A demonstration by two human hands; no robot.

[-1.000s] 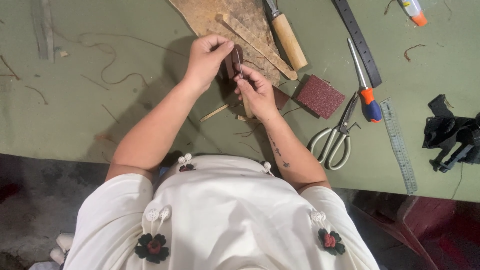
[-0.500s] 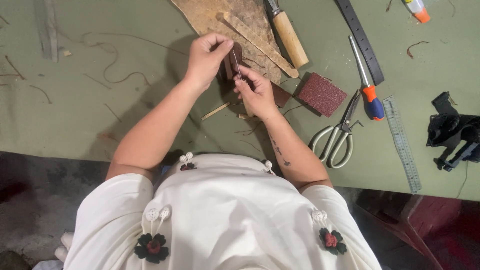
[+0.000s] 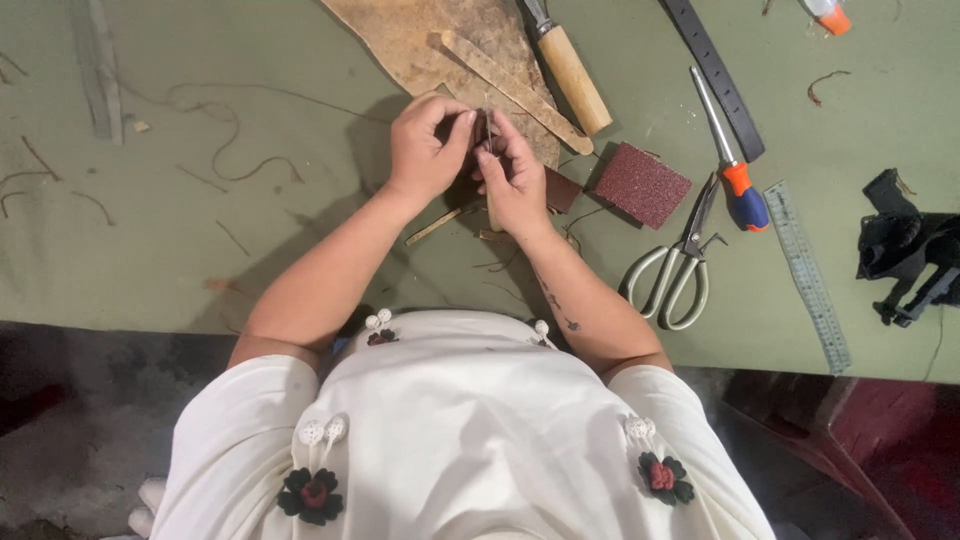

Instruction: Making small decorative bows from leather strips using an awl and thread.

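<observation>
Both hands up over the bench, working close together. L hand (image 3: 425, 150) pinches a small dark leather piece (image 3: 478, 128) between thumb and fingertips, narrow grip. R hand (image 3: 515, 172) closed on the same piece from the other side; a thin dark tool or edge shows between the fingers, can't tell which. Piece sits right between the two grips, lifted off the green table (image 3: 150, 270).

Judgement: keep the L pinch firm and near the working edge so the piece doesn't twist; move R in short strokes, wrists low.

Just under the R hand: a thin wood stick (image 3: 435, 226) and thread scraps. Right beside R: a dark red leather offcut (image 3: 561, 189), then a reddish-brown sanding block (image 3: 641, 184). Beyond the grips: tan leather sheet (image 3: 440, 40) w/ a tan strip (image 3: 515, 90) on it, wood-handled tool (image 3: 570, 65). Further right: scissors (image 3: 680, 270), orange-and-blue-handled screwdriver (image 3: 735, 180), black strap (image 3: 715, 75), steel ruler (image 3: 808, 275), black clamp-like tool (image 3: 910, 255). Far right corner: small white tube w/ orange cap (image 3: 825, 12); label unreadable.
</observation>
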